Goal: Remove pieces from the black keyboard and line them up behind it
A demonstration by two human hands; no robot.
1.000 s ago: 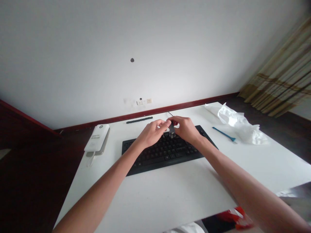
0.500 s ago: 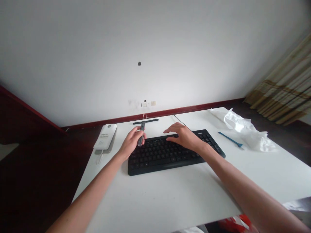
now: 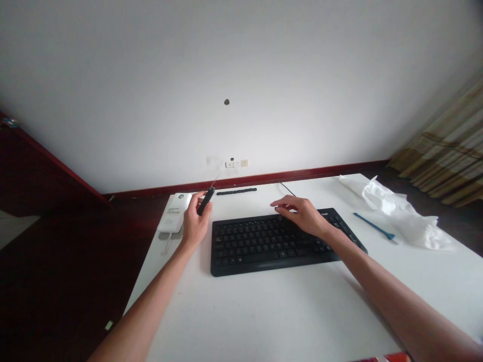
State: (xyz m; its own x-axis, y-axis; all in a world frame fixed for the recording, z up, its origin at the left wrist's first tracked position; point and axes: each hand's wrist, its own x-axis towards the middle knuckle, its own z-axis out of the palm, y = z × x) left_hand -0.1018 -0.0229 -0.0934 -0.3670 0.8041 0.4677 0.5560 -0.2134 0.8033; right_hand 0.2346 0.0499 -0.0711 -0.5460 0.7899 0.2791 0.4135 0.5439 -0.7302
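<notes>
On my feed, the wall [image 3: 271, 125] is softly bright beyond the left hand [image 3: 196, 223], the floor [image 3: 75, 261] left of its grip very dim. Far right of that grip, the curtain [image 3: 447, 146] looks blurred.

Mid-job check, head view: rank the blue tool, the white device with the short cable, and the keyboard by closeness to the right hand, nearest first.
1. Keyboard: directly below the right hand.
2. Blue tool: lying to the right, past the keyboard's right end.
3. White device: farthest, away to the left, beyond the keyboard's left end.
</notes>
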